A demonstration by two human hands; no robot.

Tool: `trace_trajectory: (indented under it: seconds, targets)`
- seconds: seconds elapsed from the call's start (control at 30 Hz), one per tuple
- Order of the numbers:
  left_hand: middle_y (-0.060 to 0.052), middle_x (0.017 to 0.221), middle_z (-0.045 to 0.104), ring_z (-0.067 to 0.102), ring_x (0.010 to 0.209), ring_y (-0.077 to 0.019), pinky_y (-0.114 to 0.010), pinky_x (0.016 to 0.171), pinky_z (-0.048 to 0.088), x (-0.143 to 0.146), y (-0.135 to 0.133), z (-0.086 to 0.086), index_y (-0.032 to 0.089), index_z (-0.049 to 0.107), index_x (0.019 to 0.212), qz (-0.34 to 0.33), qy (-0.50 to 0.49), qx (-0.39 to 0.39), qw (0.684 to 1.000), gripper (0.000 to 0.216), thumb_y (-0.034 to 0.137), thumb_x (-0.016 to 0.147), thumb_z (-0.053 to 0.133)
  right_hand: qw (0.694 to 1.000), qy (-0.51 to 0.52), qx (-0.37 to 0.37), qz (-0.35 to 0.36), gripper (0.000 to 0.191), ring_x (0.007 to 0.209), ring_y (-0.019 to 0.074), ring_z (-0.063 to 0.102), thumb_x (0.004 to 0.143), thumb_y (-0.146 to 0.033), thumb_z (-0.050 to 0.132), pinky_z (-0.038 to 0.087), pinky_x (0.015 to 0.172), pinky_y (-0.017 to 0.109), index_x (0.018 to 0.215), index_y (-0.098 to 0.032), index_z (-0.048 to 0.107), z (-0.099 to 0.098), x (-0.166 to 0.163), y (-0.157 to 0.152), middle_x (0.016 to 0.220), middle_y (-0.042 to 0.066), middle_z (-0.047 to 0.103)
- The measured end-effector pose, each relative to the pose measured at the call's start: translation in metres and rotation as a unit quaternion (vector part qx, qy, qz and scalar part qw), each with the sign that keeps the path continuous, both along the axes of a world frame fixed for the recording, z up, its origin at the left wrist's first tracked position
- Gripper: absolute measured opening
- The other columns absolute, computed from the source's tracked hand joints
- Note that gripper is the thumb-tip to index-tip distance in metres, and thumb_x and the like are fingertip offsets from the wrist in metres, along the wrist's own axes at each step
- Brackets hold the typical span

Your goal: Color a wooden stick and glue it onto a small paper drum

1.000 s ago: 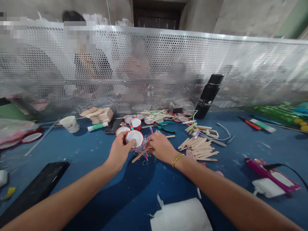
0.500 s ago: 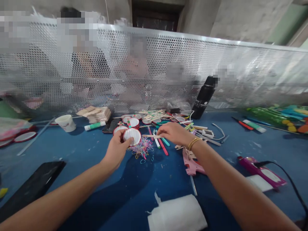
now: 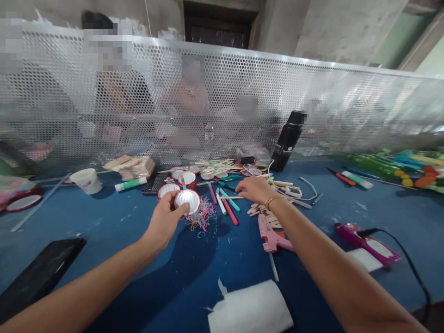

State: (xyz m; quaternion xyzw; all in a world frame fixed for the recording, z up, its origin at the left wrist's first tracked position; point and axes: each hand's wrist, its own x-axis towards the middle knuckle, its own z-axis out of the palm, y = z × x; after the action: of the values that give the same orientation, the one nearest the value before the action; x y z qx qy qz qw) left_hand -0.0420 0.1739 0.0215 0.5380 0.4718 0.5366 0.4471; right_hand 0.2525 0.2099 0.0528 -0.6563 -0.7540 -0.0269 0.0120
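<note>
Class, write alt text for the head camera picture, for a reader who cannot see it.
The left hand holds a small red-rimmed cup over a blue table while the right hand pinches a wooden stick. Coloured rubber bands, markers and a pink glue gun lie close by, in front of a perforated metal screen.

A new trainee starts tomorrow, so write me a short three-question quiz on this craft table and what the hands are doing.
1. True or false: the left hand holds a red-rimmed disc.
2. Multiple choice: the glue gun is A pink, B green, C black.
3. Short answer: what does the right hand pinch?
Key: 1 true; 2 A; 3 a thin wooden stick.
</note>
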Motion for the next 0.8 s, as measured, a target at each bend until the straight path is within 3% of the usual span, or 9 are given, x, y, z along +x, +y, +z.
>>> trace_trajectory:
  seconds: [0.13,0.27,0.4,0.5,0.6,0.67,0.7,0.77,0.8]
  targets:
    - [-0.007,0.104,0.071,0.065,0.088,-0.0204,-0.033,0.078,0.051,-0.001,0.000,-0.003,0.016,0.063,0.115,0.001,0.009,-0.001,1.000,0.053,0.031,0.066,0.078,1.000,-0.019,-0.017,0.016,0.020,0.109,0.0255,0.065,0.083,-0.027,0.068,0.040,0.091,0.036,0.099,-0.029,0.079,-0.009,-0.019,0.001,0.109,0.007,0.077]
    - [-0.007,0.105,0.071,0.065,0.091,-0.0219,-0.035,0.079,0.052,-0.001,0.001,-0.004,0.016,0.063,0.114,-0.007,0.012,-0.007,1.000,0.052,0.031,0.066,0.077,0.999,-0.040,-0.007,-0.034,0.019,0.103,0.0315,0.067,0.084,-0.016,0.062,0.037,0.094,0.047,0.086,-0.020,0.080,0.001,-0.004,-0.001,0.096,0.016,0.077]
    - [-0.006,0.102,0.070,0.063,0.087,-0.0198,-0.032,0.075,0.050,-0.001,0.003,-0.003,0.016,0.062,0.113,-0.004,0.009,-0.006,1.000,0.052,0.031,0.065,0.077,0.998,-0.028,0.012,-0.057,0.027,0.113,0.0388,0.063,0.081,-0.012,0.063,0.032,0.098,0.058,0.102,-0.018,0.079,0.019,0.012,-0.006,0.112,0.020,0.074]
    - [-0.006,0.102,0.070,0.062,0.085,-0.0181,-0.030,0.073,0.048,-0.002,0.003,0.000,0.016,0.061,0.116,-0.005,0.009,-0.003,1.000,0.054,0.032,0.066,0.077,1.000,0.016,-0.007,-0.002,0.026,0.115,0.0346,0.062,0.083,-0.017,0.064,0.038,0.098,0.049,0.104,-0.022,0.078,0.029,0.000,-0.017,0.116,0.014,0.074]
    - [-0.006,0.103,0.070,0.062,0.087,-0.0183,-0.030,0.075,0.048,-0.002,0.004,0.002,0.016,0.061,0.118,-0.001,0.003,0.008,1.000,0.056,0.032,0.067,0.077,0.987,0.083,-0.084,0.110,0.019,0.099,0.0223,0.070,0.085,-0.020,0.064,0.048,0.084,0.031,0.095,-0.025,0.079,0.029,-0.033,-0.035,0.103,0.004,0.078]
    - [-0.006,0.102,0.070,0.063,0.087,-0.0189,-0.030,0.076,0.049,-0.003,0.005,0.002,0.016,0.061,0.116,0.003,0.001,0.015,1.000,0.055,0.031,0.066,0.077,0.953,0.138,-0.173,0.205,0.016,0.087,0.0139,0.072,0.087,-0.023,0.065,0.050,0.075,0.022,0.097,-0.028,0.077,0.020,-0.059,-0.048,0.095,-0.003,0.079]
    - [-0.005,0.101,0.070,0.063,0.087,-0.0189,-0.030,0.076,0.049,-0.003,0.005,0.002,0.017,0.062,0.116,0.005,0.001,0.018,1.000,0.054,0.031,0.065,0.077,0.894,0.218,-0.281,0.273,0.021,0.087,0.0133,0.072,0.089,-0.019,0.061,0.051,0.074,0.021,0.104,-0.023,0.076,0.014,-0.071,-0.053,0.095,0.000,0.078]
    - [-0.005,0.100,0.069,0.062,0.085,-0.0183,-0.030,0.076,0.048,-0.003,0.005,0.002,0.017,0.062,0.115,0.006,0.006,0.021,1.000,0.054,0.031,0.065,0.077,0.792,0.325,-0.429,0.289,0.026,0.082,0.0120,0.073,0.094,-0.016,0.051,0.052,0.069,0.020,0.106,-0.019,0.073,-0.002,-0.092,-0.055,0.091,0.002,0.077]
    - [-0.005,0.099,0.069,0.062,0.084,-0.0181,-0.030,0.076,0.048,-0.003,0.005,0.001,0.017,0.062,0.115,0.005,0.009,0.022,1.000,0.054,0.032,0.066,0.077,0.775,0.354,-0.455,0.257,0.023,0.074,0.0109,0.072,0.092,-0.014,0.052,0.052,0.065,0.019,0.101,-0.017,0.073,-0.010,-0.101,-0.052,0.086,0.002,0.076]
